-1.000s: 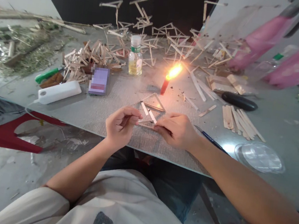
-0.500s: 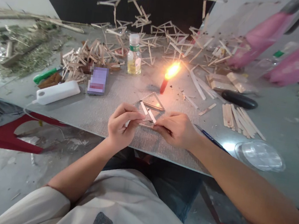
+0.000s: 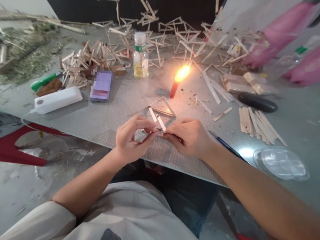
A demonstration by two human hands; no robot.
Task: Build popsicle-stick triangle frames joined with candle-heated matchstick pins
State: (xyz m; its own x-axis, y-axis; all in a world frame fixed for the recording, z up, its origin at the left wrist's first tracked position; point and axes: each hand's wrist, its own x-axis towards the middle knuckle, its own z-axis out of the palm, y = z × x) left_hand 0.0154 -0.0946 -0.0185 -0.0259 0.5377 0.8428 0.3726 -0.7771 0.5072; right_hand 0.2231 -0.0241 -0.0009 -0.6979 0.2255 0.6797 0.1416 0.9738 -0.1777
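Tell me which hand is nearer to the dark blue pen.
Right. The right hand is just left of the dark blue pen; the left hand is farther left.

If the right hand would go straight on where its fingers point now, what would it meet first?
Most likely the left hand, which faces the right hand across a narrow gap. Depth there is hard to judge, so the pale stick near both hands might be brushed first.
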